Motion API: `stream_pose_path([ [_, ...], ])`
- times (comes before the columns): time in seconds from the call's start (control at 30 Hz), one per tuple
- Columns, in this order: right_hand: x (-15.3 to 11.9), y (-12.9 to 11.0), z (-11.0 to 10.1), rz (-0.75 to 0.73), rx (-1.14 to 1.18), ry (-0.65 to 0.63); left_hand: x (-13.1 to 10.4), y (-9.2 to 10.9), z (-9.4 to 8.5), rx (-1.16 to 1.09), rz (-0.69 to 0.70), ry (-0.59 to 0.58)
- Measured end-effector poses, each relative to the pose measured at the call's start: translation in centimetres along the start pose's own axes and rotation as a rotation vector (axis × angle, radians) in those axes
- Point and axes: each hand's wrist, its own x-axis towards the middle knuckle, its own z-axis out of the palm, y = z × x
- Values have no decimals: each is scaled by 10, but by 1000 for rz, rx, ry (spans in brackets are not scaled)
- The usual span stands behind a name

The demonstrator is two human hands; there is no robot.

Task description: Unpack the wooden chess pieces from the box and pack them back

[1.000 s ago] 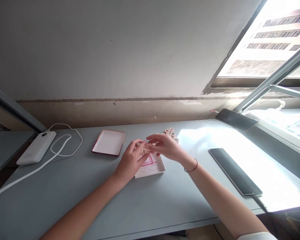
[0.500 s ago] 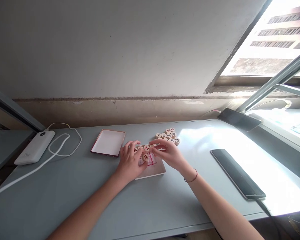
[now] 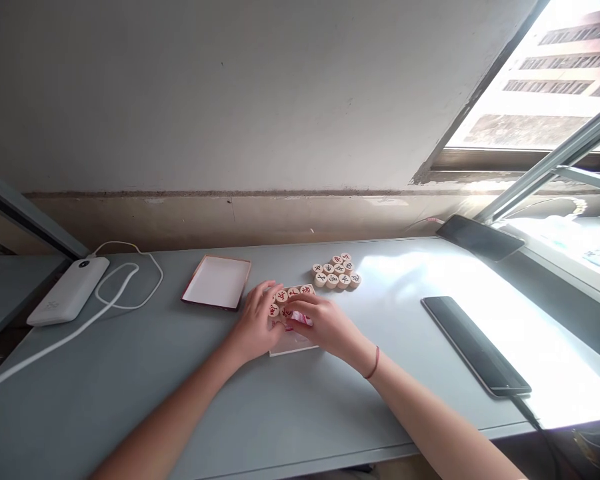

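Observation:
A shallow box (image 3: 294, 349) sits on the desk, with round wooden pieces bearing red characters, such as one piece (image 3: 307, 289), along its far edge. My left hand (image 3: 255, 323) rests at the box's left side, fingertips by a piece (image 3: 273, 310) there; whether it grips anything is unclear. My right hand (image 3: 325, 327) reaches over the box, its fingers closed round a red-marked piece (image 3: 285, 312) that is partly hidden. Behind the box, to the right, several round pieces (image 3: 332, 281) are grouped in rows on the desk.
An open box lid (image 3: 217, 283) lies left of the hands. A white power bank (image 3: 70, 292) with a looping cable (image 3: 125, 293) is at the far left. One phone (image 3: 475, 345) lies at the right, another (image 3: 480, 237) behind it by the window.
My right hand has moved left and down over the box, uncovering pieces behind it. The piece my left hand held up in front is now down among the others, by my right fingertips.

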Motion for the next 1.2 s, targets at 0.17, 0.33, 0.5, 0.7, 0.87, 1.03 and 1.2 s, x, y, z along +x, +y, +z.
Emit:
stream_pose_path([
  [0.17,0,7,7,-51,-177,-20,1,-2,4,-33,17,-3],
  [0.33,1,9,10,-19,-244,-34,1,-5,9,-28,37,27],
  [0.5,11,24,-23,72,-150,30,3,-6,10,-38,-17,38],
  [0.7,45,83,-65,545,-398,76,3,-3,8,-34,-41,39],
  [0.87,67,110,-74,613,-468,-193,2,-1,6,-49,-44,44],
  [1.03,74,120,-73,582,-455,-229,2,-2,7,-30,-18,46],
  [1.2,72,117,-71,594,-444,-169,1,0,4,88,74,122],
])
